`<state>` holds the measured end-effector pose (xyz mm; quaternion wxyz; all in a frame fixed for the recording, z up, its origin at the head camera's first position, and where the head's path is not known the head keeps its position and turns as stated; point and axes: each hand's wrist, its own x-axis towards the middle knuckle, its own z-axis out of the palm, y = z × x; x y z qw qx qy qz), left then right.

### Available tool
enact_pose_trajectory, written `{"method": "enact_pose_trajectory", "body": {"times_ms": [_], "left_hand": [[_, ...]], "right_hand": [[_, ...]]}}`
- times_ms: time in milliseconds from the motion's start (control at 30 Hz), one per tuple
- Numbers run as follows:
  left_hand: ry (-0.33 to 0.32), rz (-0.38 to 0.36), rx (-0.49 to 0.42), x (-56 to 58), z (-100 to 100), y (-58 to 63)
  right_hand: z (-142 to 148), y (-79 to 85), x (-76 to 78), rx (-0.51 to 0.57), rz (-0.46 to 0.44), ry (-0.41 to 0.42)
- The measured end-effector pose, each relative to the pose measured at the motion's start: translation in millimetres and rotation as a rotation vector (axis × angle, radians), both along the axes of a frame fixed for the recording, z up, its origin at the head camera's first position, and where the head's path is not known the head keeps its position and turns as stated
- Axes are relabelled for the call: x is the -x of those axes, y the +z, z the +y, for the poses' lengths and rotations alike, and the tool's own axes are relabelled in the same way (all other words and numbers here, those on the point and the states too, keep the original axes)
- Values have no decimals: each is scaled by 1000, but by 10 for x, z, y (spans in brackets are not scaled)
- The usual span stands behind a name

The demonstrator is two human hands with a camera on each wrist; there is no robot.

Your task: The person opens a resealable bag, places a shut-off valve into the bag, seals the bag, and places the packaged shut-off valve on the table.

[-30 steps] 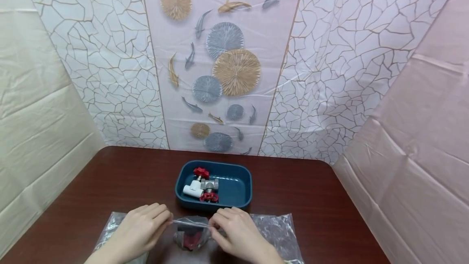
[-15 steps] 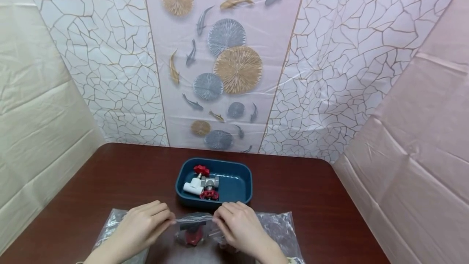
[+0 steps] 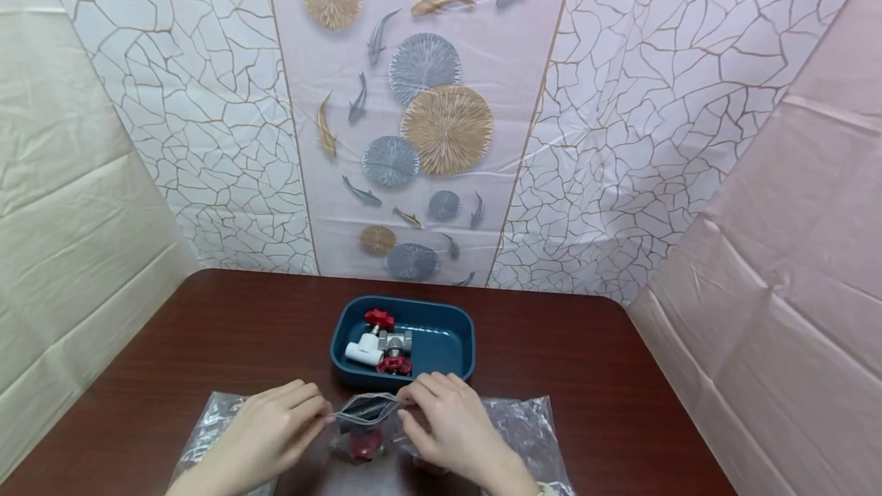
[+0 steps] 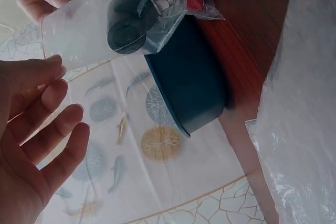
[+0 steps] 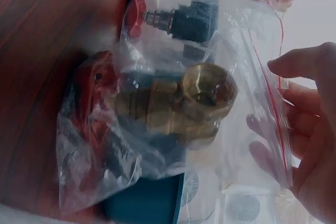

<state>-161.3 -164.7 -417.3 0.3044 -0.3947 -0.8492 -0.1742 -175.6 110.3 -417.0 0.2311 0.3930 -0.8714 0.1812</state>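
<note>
Between my hands is a clear zip bag point(image 3: 370, 398), its mouth spread apart. Inside the bag is a dark valve point(image 5: 194, 22) with a red handwheel point(image 3: 365, 444). My left hand point(image 3: 272, 425) pinches the left end of the rim with thumb and forefinger, other fingers loosely bent. At the opposite end, my right hand point(image 3: 448, 423) holds the rim, its thumb by the red zip line. Below the right hand, a brass valve point(image 5: 173, 103) with a red handwheel sits in clear plastic; the head view mostly hides it behind that hand.
Just beyond the hands stands a blue tray point(image 3: 441, 383). In it lie a white tee valve point(image 3: 365, 350) and a silver valve point(image 3: 395, 344), both with red handwheels. Flat plastic bags lie at left point(image 4: 299, 103) and right point(image 3: 527, 435) on the brown table point(image 3: 592, 373).
The bag's rim was a nearly flat line between my hands; now its mouth gapes. My right hand first moved slightly up and away from me, then its thumb parted from its fingertips.
</note>
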Motion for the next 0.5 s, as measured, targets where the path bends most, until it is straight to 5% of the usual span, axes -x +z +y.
{"method": "enact_pose_trajectory", "body": {"times_ms": [167, 500], "left_hand": [[19, -15, 12, -14, 14, -3], [29, -82, 20, -59, 29, -22]], "right_hand": [[-151, 52, -18, 7, -25, 29], [-578, 75, -12, -96, 150, 152]]}}
